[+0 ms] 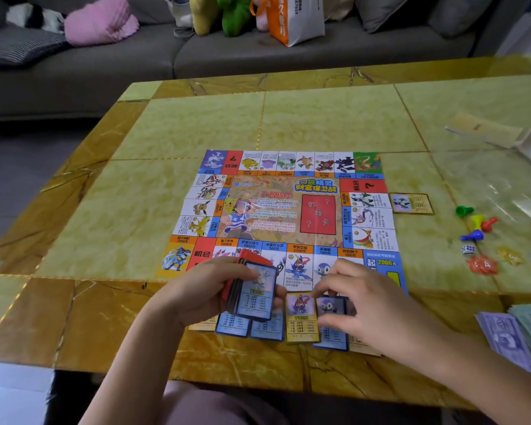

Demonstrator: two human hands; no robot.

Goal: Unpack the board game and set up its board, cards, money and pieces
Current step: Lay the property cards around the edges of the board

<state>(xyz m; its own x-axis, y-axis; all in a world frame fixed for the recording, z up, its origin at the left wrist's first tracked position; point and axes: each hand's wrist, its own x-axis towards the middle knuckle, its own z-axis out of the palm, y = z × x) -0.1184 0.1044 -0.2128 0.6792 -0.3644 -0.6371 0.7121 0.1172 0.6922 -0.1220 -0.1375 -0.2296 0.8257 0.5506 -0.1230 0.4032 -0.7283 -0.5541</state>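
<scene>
Grey sofa [111,65] spans the rear, carrying a pink cushion [100,21], grey pillows [390,10], plush toys [227,13] and an orange-white bag [295,18]. Yellow-green marble counter [319,118] has amber borders. Lighting dim.

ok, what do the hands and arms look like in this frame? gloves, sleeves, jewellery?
Both are bare: the left hand and right hand show no gloves, rings or watch, and both forearms are uncovered right to the frame edge, so no sleeves show. No markings are visible on either.
</scene>
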